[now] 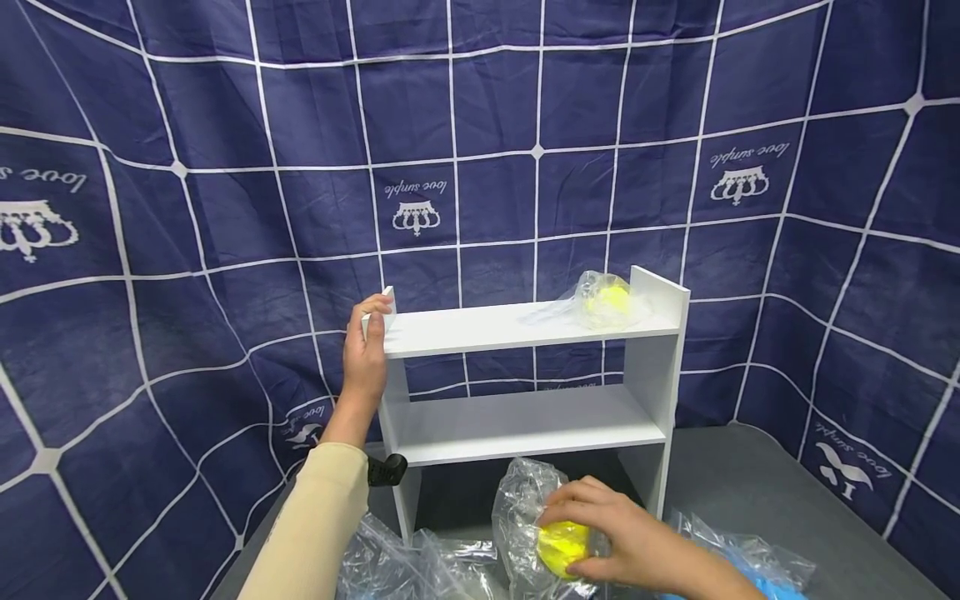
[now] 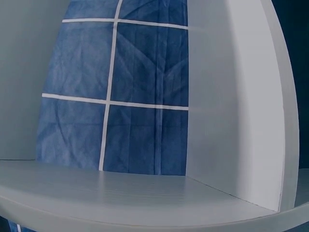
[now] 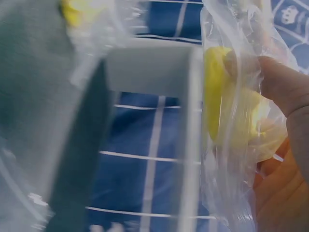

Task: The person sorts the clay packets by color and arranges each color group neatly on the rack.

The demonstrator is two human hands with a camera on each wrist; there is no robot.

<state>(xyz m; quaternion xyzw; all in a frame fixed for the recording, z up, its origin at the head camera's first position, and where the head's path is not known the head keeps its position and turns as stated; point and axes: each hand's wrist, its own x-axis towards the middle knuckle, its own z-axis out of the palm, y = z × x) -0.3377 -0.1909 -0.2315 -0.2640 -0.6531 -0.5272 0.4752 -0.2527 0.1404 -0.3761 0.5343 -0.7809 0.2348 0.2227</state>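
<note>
A small white shelf unit (image 1: 525,425) with two boards between side panels stands ahead. My left hand (image 1: 366,358) grips the top of its left side panel, fingers over the edge. In front of the lower part, my right hand (image 1: 630,533) pinches a rounded yellow object (image 1: 562,546) in a clear plastic bag (image 1: 517,500); its exact kind is hidden. The right wrist view shows thumb and fingers on either side of the bagged yellow object (image 3: 215,101). Another bagged yellow object (image 1: 615,298) sits at the right end of the top board. The left wrist view shows only the shelf (image 2: 231,121) and cloth.
Clear plastic bags (image 1: 420,567) lie at the near edge, left of my right hand. To the right is another bag with something blue (image 1: 772,583) in it. A dark blue gridded cloth (image 1: 495,108) hangs behind and at both sides. The table top (image 1: 727,467) is dark grey.
</note>
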